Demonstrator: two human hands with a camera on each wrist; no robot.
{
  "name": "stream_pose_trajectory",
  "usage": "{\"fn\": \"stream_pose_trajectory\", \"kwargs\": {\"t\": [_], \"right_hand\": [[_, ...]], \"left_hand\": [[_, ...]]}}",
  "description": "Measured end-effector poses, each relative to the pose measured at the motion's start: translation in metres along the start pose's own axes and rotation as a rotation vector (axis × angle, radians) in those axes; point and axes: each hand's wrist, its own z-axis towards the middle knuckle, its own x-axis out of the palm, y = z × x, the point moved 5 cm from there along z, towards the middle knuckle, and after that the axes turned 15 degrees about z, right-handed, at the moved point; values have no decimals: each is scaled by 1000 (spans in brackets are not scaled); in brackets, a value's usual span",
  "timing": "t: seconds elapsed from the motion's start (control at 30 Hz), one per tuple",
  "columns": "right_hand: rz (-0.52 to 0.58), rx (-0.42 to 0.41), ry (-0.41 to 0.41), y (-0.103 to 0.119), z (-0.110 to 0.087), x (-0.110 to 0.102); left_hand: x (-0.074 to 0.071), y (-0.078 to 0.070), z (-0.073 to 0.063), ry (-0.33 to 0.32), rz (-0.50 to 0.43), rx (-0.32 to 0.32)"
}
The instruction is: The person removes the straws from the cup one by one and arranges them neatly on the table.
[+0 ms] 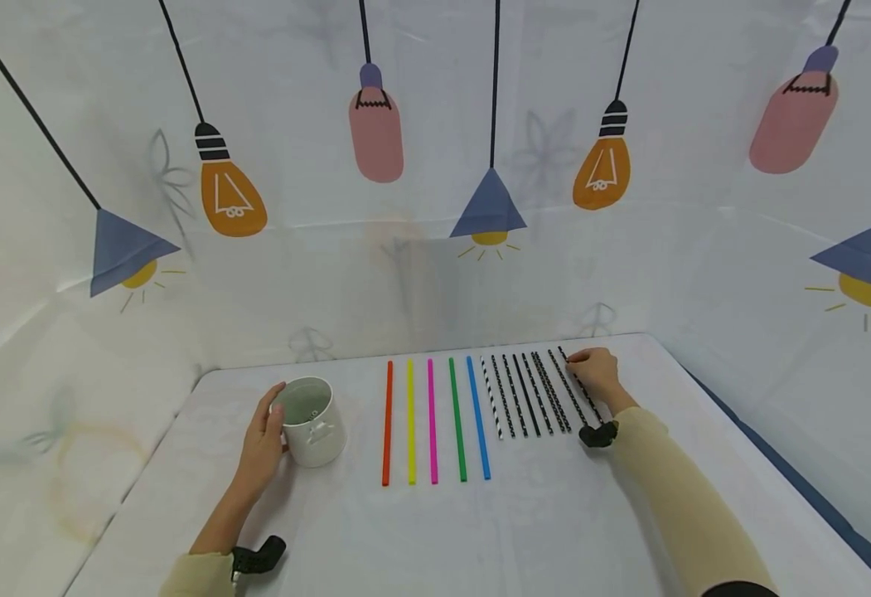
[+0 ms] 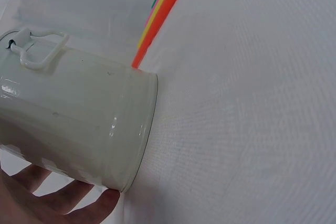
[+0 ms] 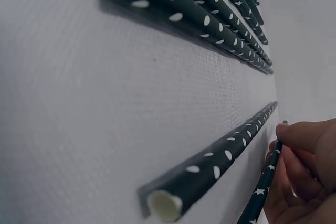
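My left hand holds the left side of a white metal pot with a small wire handle, the thumb near its rim. In the left wrist view, fingers curl against the wall of this pot, which stands on the table. At the right end of a row of patterned straws, my right hand pinches the far end of a black straw with white stars between thumb and fingers. Beside it lies a black straw with white dots. The pot's contents are hard to make out.
Between the hands lie a red straw, a yellow straw, a pink straw, a green straw and a blue straw. Several black-and-white straws follow to their right. A white cloth covers the table.
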Motion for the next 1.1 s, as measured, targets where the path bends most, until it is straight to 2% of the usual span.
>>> {"fn": "stream_pose_trajectory", "kwargs": {"t": [0.17, 0.37, 0.57, 0.67, 0.77, 0.97, 1.1], "right_hand": [[-29, -16, -2, 0, 0, 0], [-48, -36, 3, -1, -1, 1], [-53, -34, 17, 2, -2, 3], [-55, -26, 14, 4, -3, 3], [-57, -21, 7, 7, -4, 3], [-62, -17, 3, 10, -5, 3], [-71, -16, 4, 10, -4, 3]], "left_hand": [[1, 2, 1, 0, 3, -10], [3, 12, 5, 2, 2, -13], [0, 2, 0, 2, 8, 6], [0, 1, 0, -2, 17, 8], [1, 9, 3, -5, 17, -1], [8, 34, 12, -20, 29, -5], [10, 38, 13, -35, 41, 3]]}}
